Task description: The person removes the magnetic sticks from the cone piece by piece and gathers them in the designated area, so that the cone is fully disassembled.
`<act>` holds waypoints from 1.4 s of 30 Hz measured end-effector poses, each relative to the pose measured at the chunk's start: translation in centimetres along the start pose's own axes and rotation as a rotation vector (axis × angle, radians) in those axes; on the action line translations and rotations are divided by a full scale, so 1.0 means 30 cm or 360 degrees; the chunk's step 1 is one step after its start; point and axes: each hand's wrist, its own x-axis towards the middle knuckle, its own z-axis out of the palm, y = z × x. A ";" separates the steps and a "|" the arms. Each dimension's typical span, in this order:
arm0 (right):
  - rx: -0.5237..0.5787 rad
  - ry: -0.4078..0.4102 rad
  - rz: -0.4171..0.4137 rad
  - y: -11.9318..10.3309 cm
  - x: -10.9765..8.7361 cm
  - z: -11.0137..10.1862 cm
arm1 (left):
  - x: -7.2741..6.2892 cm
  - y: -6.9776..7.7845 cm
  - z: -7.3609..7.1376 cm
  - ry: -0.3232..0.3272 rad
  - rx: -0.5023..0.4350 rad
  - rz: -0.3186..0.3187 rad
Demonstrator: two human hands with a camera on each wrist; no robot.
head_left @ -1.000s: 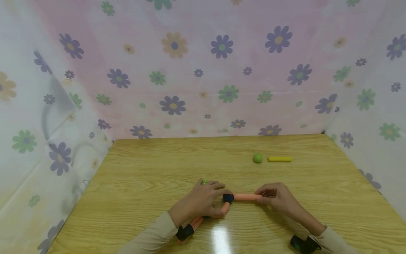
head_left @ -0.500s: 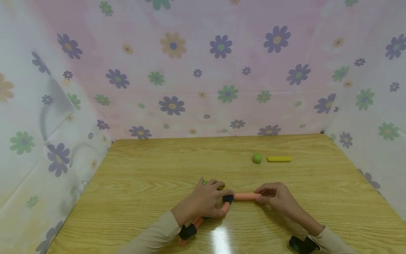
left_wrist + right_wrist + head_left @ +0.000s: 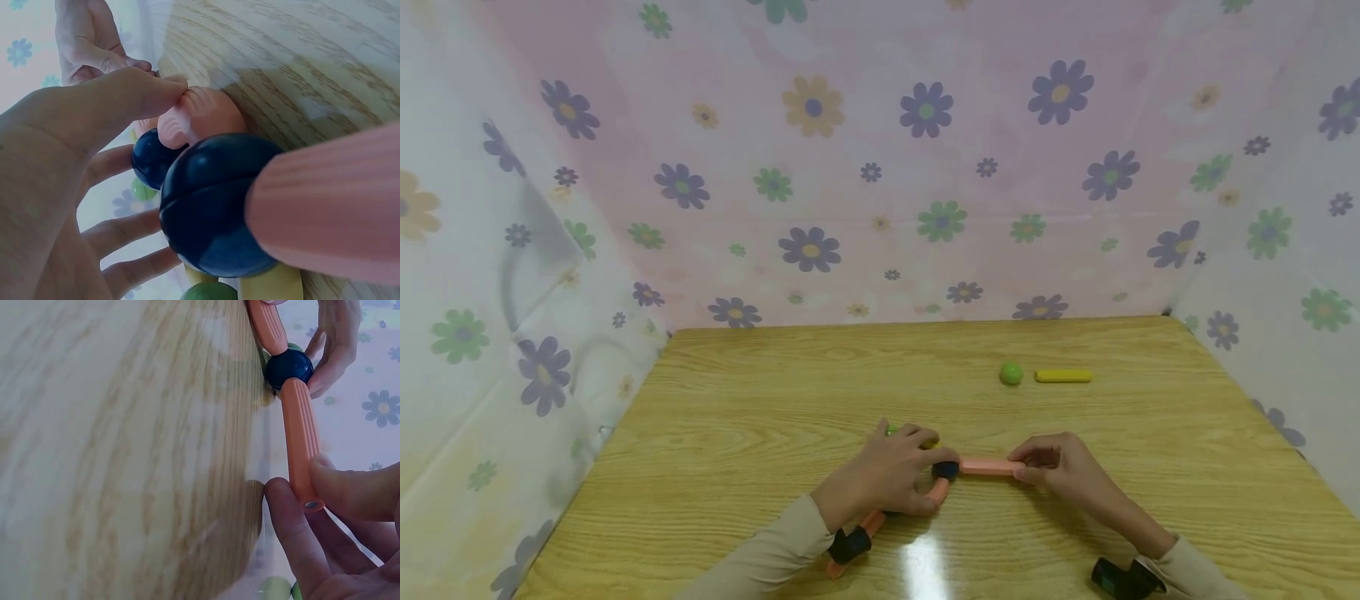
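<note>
My left hand (image 3: 887, 473) holds a joined chain of magnetic building pieces low over the wooden table. Its thumb presses a curved orange rod (image 3: 206, 115); its fingers lie against dark blue balls, a nearer one (image 3: 219, 203) and a farther one (image 3: 150, 159). Another orange rod (image 3: 331, 206) runs from the nearer ball under the left wrist. My right hand (image 3: 1067, 471) pinches the free end of a straight orange rod (image 3: 300, 437) between thumb and fingers. That rod's other end meets the dark blue ball (image 3: 289, 370). A metallic tip shows at the pinched end. The left hand partly hides the chain.
A green ball (image 3: 1011, 373) and a yellow rod (image 3: 1063, 376) lie farther back on the table (image 3: 760, 392). Close by the left hand are another green ball (image 3: 212, 292) and a yellow piece (image 3: 272, 284). Flowered sheets (image 3: 850, 167) enclose the table's back and sides.
My left hand and wrist have shifted slightly to the right along the chain. My right hand keeps its pinch on the straight orange rod, almost unmoved.
</note>
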 end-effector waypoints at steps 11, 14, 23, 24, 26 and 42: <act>0.0023 0.0037 0.0039 -0.009 -0.006 0.005 | 0.002 0.002 -0.003 -0.0023 -0.0019 -0.0009; 0.0032 0.0049 0.0047 -0.004 -0.004 0.010 | 0.013 0.006 0.001 0.0004 -0.0055 -0.0022; 0.0045 0.0087 -0.0005 -0.004 -0.004 0.017 | 0.066 0.048 0.013 0.0130 -0.0214 -0.0149; 0.0042 0.0092 -0.0007 -0.005 -0.004 0.018 | 0.068 0.048 0.016 0.0138 -0.0210 -0.0158; 0.0035 0.0108 -0.0005 -0.010 -0.007 0.020 | 0.071 0.050 0.017 0.0152 -0.0197 -0.0167; -0.0027 0.0223 0.0129 0.032 -0.049 -0.061 | 0.052 0.004 0.043 0.0094 -0.0152 -0.0140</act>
